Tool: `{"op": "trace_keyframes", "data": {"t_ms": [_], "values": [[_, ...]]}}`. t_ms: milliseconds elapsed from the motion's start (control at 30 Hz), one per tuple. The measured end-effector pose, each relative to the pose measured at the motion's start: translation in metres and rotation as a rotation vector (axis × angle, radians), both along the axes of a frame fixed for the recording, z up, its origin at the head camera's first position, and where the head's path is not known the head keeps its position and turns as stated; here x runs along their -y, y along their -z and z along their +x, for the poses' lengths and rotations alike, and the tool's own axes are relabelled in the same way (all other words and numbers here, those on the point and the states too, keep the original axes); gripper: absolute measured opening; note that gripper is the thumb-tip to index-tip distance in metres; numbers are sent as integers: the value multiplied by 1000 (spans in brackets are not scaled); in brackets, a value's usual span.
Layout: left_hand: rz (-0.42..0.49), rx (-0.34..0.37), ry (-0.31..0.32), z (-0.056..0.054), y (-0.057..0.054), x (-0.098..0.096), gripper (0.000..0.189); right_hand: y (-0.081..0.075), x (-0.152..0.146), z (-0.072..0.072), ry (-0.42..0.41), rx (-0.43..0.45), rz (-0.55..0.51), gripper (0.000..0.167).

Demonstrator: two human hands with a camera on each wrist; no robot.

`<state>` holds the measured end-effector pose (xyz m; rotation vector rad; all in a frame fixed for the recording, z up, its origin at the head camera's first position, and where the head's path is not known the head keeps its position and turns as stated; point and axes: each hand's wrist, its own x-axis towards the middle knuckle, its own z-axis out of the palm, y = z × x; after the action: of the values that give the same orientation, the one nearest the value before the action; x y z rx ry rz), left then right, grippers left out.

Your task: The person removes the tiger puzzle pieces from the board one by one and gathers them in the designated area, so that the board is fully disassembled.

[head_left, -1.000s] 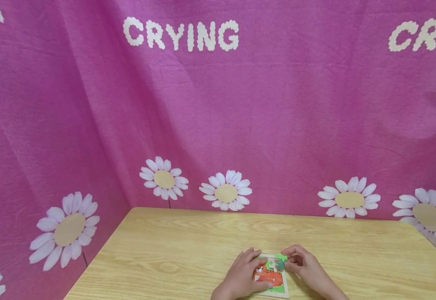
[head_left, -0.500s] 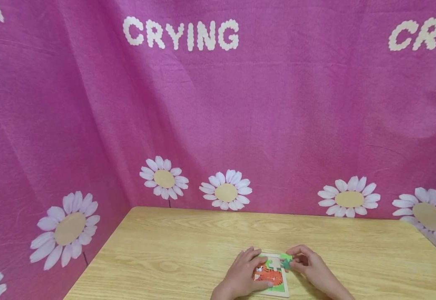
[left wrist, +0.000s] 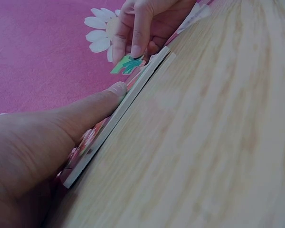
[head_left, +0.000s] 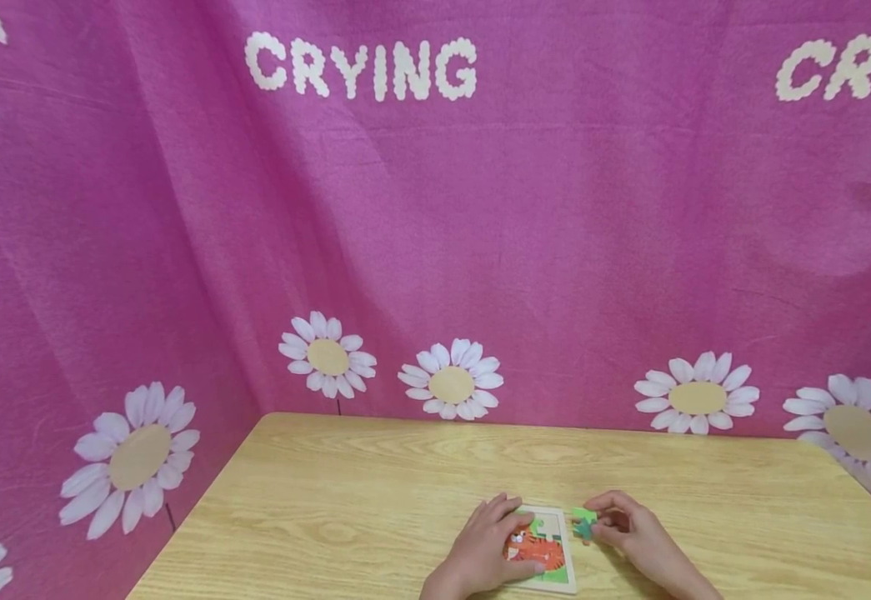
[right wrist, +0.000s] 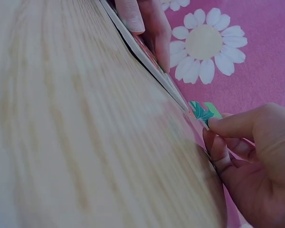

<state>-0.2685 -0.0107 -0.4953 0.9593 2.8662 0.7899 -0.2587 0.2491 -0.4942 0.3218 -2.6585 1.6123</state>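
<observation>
A square wooden jigsaw puzzle with an orange tiger on green lies flat at the table's near side. My left hand rests over its left part, fingers extended and thumb lying across the lower picture; it covers that side. A bare pale gap shows at the puzzle's upper right. Just right of the frame, my right hand pinches a green puzzle piece with a dark green leaf print between thumb and fingers. In the right wrist view, the puzzle piece is held by its edge, near the frame's corner.
The wood-grain table stretches away to the left, right and back. Behind it and along the left hangs a pink cloth printed with daisies and white letters.
My right hand has drawn the puzzle piece rightward, from over the puzzle's upper right corner to beside the frame, baring the gap there. The left hand stays in place.
</observation>
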Motion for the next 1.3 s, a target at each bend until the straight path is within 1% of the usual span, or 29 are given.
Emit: {"op": "trace_keyframes", "data": {"t_ms": [133, 367, 700, 867, 1000, 1200, 1300], "values": [[-1, -13, 2, 0, 0, 0, 62, 1, -4, 0, -4, -23, 18, 26], [-4, 19, 0, -1, 0, 0, 62, -1, -10, 0, 17, 18, 37, 26], [0, 30, -17, 0, 0, -1, 63, 1, -15, 1, 29, 8, 37, 26], [1, 34, -19, 0, 0, -1, 63, 1, -14, 1, 18, -29, 58, 24], [4, 41, -18, -1, 0, -1, 63, 2, -13, 1, 32, -73, 92, 22], [-3, 46, -18, -1, -1, -1, 63, 2, -10, 1, 74, -87, 121, 21], [-6, 43, -20, 0, -1, -1, 63, 2, -9, 1, 82, -93, 138, 20]]}}
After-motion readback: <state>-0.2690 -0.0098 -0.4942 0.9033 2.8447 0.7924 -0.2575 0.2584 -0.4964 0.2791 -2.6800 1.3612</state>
